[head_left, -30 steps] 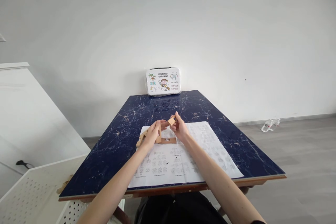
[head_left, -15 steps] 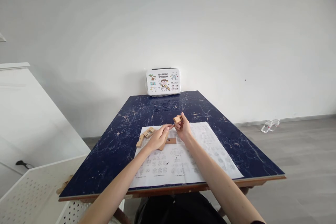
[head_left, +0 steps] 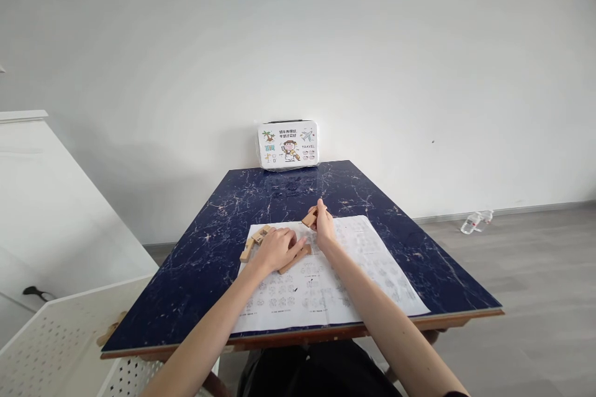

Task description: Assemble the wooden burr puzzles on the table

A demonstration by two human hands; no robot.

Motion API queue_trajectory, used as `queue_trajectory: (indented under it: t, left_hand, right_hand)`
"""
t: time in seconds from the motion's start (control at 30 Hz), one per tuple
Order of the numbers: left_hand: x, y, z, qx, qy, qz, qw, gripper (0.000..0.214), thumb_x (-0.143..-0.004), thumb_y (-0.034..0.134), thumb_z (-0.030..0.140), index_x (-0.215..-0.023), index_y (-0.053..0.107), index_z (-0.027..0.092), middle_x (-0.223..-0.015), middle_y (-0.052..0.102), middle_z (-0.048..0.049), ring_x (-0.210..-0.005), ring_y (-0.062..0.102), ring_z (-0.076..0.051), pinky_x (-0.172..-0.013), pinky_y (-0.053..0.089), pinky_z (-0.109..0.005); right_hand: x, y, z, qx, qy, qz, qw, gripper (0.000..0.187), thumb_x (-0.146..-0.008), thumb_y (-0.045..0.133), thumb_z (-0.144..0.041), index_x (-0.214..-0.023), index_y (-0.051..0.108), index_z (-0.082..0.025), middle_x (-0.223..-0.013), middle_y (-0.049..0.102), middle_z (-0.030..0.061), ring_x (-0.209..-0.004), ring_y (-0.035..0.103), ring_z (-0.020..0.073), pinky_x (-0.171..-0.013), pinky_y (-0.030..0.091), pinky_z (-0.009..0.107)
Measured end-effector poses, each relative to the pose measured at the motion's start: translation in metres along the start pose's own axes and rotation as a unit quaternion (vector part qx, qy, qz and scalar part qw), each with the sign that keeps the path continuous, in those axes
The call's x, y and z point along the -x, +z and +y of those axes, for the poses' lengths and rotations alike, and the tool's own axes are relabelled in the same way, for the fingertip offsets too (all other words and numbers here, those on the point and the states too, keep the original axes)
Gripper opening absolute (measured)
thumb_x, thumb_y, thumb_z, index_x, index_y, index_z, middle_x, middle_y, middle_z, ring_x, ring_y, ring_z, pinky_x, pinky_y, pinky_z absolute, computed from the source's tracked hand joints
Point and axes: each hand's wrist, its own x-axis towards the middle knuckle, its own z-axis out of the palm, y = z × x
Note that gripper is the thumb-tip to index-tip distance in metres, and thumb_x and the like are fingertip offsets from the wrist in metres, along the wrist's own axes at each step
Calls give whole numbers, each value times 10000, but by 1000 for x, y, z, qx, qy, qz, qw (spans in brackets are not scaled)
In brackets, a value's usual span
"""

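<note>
My right hand [head_left: 323,225] is closed around a notched wooden block [head_left: 309,219], raised a little above the far part of a printed paper sheet. My left hand [head_left: 278,249] lies low over the sheet, palm down, with its visible fingers apart. Beneath those fingers a long wooden block [head_left: 294,262] slants across the paper; whether they touch it is unclear. Just left of that hand lie a wooden block [head_left: 246,250] and a notched wooden piece [head_left: 261,234], partly hidden by the hand.
The printed sheet [head_left: 372,273] covers the near part of a dark blue marbled table [head_left: 209,260]. A white cartoon-printed case [head_left: 288,146] stands against the wall at the back. White perforated furniture [head_left: 56,329] is at the left; clear bottles [head_left: 475,222] are on the floor at right.
My left hand has drawn away from the right hand, down and leftward over the blocks. The block in my right hand has turned and dropped slightly. The long block beneath now lies slanted.
</note>
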Motion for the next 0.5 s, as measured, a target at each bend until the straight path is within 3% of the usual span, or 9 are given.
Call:
queue_trajectory:
  t: [0.17, 0.5]
  left_hand:
    - [0, 3, 0, -37, 24, -9, 999, 565, -957, 474, 631, -586, 582, 219, -635, 620, -66, -663, 565, -224, -851, 442, -406]
    - [2, 2, 3, -58, -16, -9, 998, 573, -973, 445, 608, -575, 575, 217, -536, 566, -47, -501, 491, -182, -584, 371, -310]
  right_hand:
    - [8, 3, -3, 102, -73, 53, 991, 536, -895, 587, -678, -615, 538, -224, -555, 459, -26, -484, 392, 121, -470, 315, 271]
    - [6, 6, 13, 311, -153, -19, 938, 435, -882, 684, -462, -568, 470, -249, -523, 509, -37, -528, 438, 150, -540, 295, 259]
